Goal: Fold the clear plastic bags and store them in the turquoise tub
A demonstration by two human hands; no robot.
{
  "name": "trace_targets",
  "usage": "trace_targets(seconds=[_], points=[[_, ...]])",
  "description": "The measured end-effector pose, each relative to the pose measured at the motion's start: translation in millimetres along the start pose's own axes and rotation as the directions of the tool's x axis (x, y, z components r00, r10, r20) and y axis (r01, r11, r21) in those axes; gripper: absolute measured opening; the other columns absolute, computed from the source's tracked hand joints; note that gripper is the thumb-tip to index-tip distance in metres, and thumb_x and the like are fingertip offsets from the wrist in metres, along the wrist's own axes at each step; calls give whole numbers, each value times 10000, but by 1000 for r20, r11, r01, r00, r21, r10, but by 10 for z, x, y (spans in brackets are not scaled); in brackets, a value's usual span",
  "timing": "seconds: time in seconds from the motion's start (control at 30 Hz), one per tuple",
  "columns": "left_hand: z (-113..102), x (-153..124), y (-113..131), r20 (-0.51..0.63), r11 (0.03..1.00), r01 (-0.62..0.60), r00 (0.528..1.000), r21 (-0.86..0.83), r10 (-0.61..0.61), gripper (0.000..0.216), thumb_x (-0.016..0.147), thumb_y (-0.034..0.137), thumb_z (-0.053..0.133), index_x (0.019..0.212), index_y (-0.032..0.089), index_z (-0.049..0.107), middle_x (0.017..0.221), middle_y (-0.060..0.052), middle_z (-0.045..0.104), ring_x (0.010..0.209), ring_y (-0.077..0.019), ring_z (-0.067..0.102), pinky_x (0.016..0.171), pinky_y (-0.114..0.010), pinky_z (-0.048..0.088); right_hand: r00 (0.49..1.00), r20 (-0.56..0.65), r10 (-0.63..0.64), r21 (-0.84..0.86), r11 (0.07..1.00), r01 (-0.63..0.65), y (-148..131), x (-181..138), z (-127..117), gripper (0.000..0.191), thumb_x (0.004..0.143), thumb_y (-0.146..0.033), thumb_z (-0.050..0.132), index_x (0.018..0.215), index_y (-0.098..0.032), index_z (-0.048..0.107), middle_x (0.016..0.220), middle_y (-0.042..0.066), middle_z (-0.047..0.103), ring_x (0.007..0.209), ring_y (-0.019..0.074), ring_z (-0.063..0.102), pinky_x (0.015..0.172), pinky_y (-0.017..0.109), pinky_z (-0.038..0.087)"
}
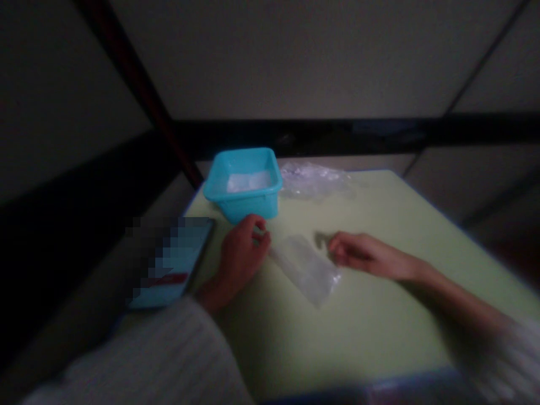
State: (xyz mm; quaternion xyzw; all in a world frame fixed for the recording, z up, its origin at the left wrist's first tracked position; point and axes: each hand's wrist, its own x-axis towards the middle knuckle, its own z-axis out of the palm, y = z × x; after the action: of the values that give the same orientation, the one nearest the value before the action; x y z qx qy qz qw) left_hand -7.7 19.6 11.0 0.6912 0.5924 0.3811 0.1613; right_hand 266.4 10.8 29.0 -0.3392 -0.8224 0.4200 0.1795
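Observation:
A small clear plastic bag (306, 273) lies flat on the pale green table (379, 326) between my hands. My left hand (242, 256) rests beside the bag's left end, fingers curled and pinched at its edge. My right hand (358, 254) lies at the bag's right end, fingers curled near a small dark object (323, 241) that is too blurred to name. The picture is dim and soft.
A turquoise plastic tub (244, 183) with something white inside stands at the back left of the table. Crumpled clear plastic (314, 180) lies to its right. A tablet or phone (175, 261) sits at the table's left edge. Dark rails run behind the table.

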Motion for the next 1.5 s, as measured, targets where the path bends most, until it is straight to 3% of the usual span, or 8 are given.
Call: trace_targets(seconds=[0.1,0.2,0.27,0.33,0.43,0.63,0.97,1.5], points=[[8,-177,106,25,937,-315,949,153,315,163,809,197,491,961,187,549,1020,-78,615,1008,-237,592,873,-353,475,1000,-13,28,-46,999,-28,48,-12,-20,29,842,-190,527,817,-175,521,711,-10,544,625,116,477,588,242,402],[59,-410,223,266,813,-579,795,62,546,326,859,235,478,1174,162,523,1230,-119,578,1176,-245,518,1010,-376,408,998,-53,35,-44,998,-37,101,-9,-31,97,817,-209,568,743,-169,520,694,-11,523,606,111,455,565,238,389],[90,-531,284,418,751,-661,677,-16,605,507,864,265,487,1343,123,395,1406,-142,441,1314,-255,387,1085,-392,335,998,-62,18,-46,999,-21,122,-1,-26,129,807,-225,596,724,-171,513,684,-18,504,597,106,440,551,232,374],[105,-598,324,524,718,-693,591,-58,613,641,869,328,504,1423,100,276,1491,-147,315,1382,-254,273,1128,-406,266,999,-50,5,-63,998,-8,131,6,-16,157,804,-238,616,713,-173,506,675,-27,483,588,101,428,540,227,360],[102,-616,346,621,715,-696,532,-67,576,722,879,436,503,1455,106,219,1524,-139,235,1412,-245,194,1154,-416,201,999,-32,-18,-104,994,14,130,13,-4,186,812,-248,622,699,-175,494,672,-28,468,583,100,419,533,228,348],[122,-603,336,672,737,-671,512,-74,534,729,879,492,499,1463,149,228,1531,-124,212,1418,-256,164,1160,-436,161,998,-7,-66,-169,984,64,131,25,8,187,823,-223,609,692,-179,482,692,-14,485,614,112,433,554,236,353],[182,-598,301,681,734,-676,507,-68,529,728,888,528,468,1460,144,232,1541,-127,165,1425,-255,125,1160,-434,131,1000,-24,-19,-123,992,16,93,3,-13,224,861,-285,574,690,-181,474,668,-26,457,595,109,410,538,229,340],[198,-601,305,622,746,-655,538,-116,569,710,841,515,560,1428,204,311,1531,-108,229,1412,-280,183,1139,-459,188,999,12,-47,-163,985,48,79,24,-5,254,871,-306,573,678,-184,462,677,-15,465,609,115,426,550,239,347]])
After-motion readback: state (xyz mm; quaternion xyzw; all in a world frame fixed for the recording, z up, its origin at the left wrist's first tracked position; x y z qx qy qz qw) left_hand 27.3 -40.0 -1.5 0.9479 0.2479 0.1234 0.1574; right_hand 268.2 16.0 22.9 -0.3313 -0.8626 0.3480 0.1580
